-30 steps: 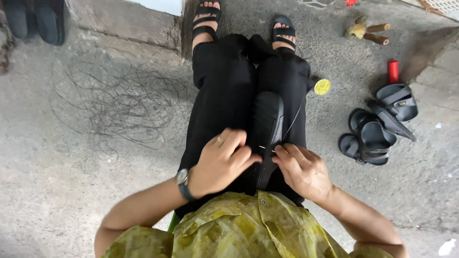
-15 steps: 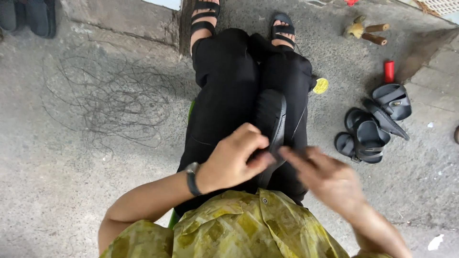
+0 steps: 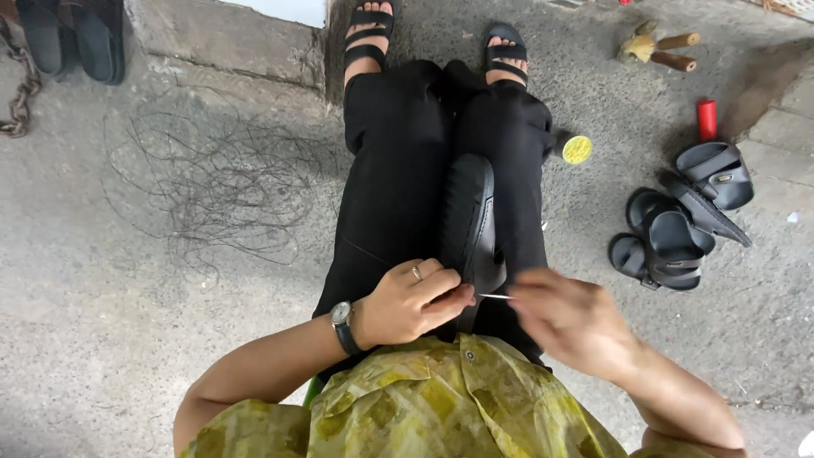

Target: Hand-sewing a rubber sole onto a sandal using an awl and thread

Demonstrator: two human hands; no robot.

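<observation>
**A:** What have the hands got from where you sit?

**B:** I see a black shoe (image 3: 471, 222) lying lengthwise on the lap, sole side up, toe pointing away toward the feet. My left hand (image 3: 409, 303) has its fingers curled shut on the near end of that shoe, thumb and forefinger pinching the edge. There's a ring on one finger and a wristwatch (image 3: 342, 326) on that arm.

**A:** And the right?

**B:** The right hand (image 3: 566, 317) is just beside it, fingers drawn together on a thin pale needle (image 3: 495, 296) whose tip points at the left thumb. That hand is blurred, so I think it's a pinch grip, but I can't make out each finger.

**A:** Anything around them?

**B:** A heap of dark sandals (image 3: 678, 216) on the concrete to the right, with a red cylinder (image 3: 706, 120) near them and a small yellow round lid (image 3: 577, 149) close to the right knee. To the left, a loose tangle of dark thread (image 3: 212, 191) spreads over the ground
</observation>
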